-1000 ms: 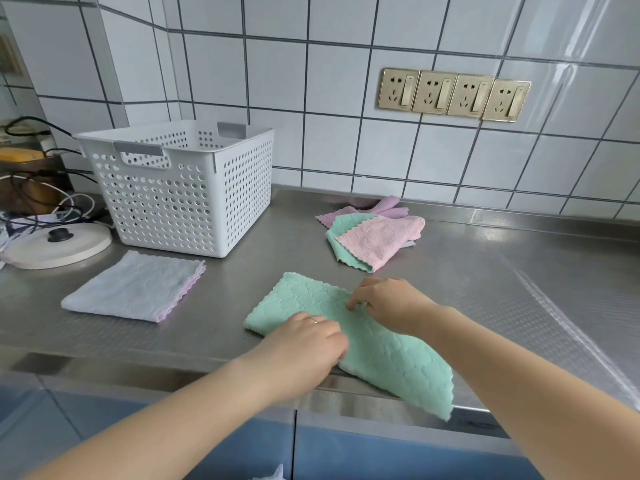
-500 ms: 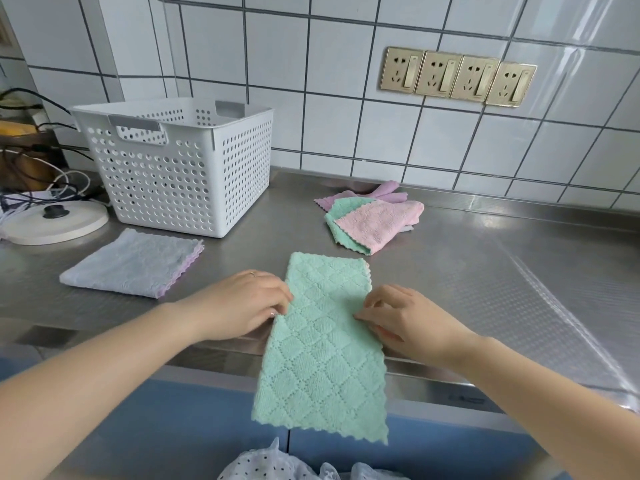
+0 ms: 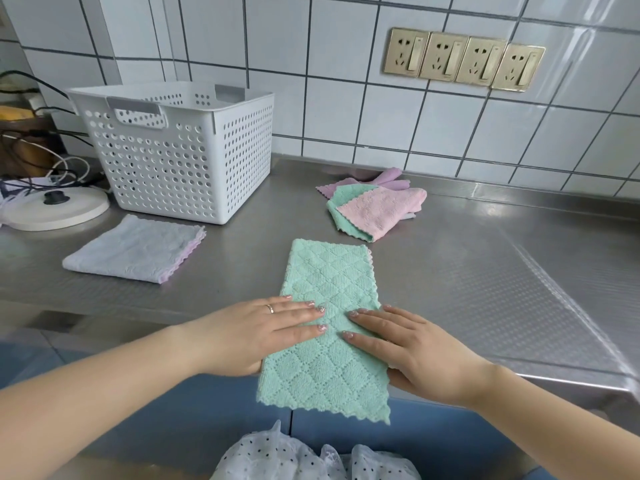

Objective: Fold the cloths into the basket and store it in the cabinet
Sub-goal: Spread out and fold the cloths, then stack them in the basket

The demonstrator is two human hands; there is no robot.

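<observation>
A green quilted cloth (image 3: pixel 329 282), folded into a long strip, lies on the steel counter with its near end hanging over the front edge. My left hand (image 3: pixel 263 332) presses flat on its left side, fingers spread. My right hand (image 3: pixel 398 344) presses flat on its right side, thumb under the hanging edge. A white perforated basket (image 3: pixel 180 150) stands at the back left; what lies inside it is hidden. A folded white cloth with a lilac edge (image 3: pixel 135 249) lies in front of the basket. A loose pile of pink, green and lilac cloths (image 3: pixel 374 207) sits near the wall.
A round white lid with a black knob (image 3: pixel 55 209) and tangled cables (image 3: pixel 38 147) crowd the far left. Tiled wall with a row of gold sockets (image 3: pixel 464 60) behind. Blue cabinet fronts (image 3: pixel 194 417) run below the counter edge. Bare steel stretches to the right (image 3: pixel 519 289).
The green cloth was turned from slanting to lengthwise, folded into a narrow strip. Both hands went from pinching its edges to lying flat on it. The camera tilted down.
</observation>
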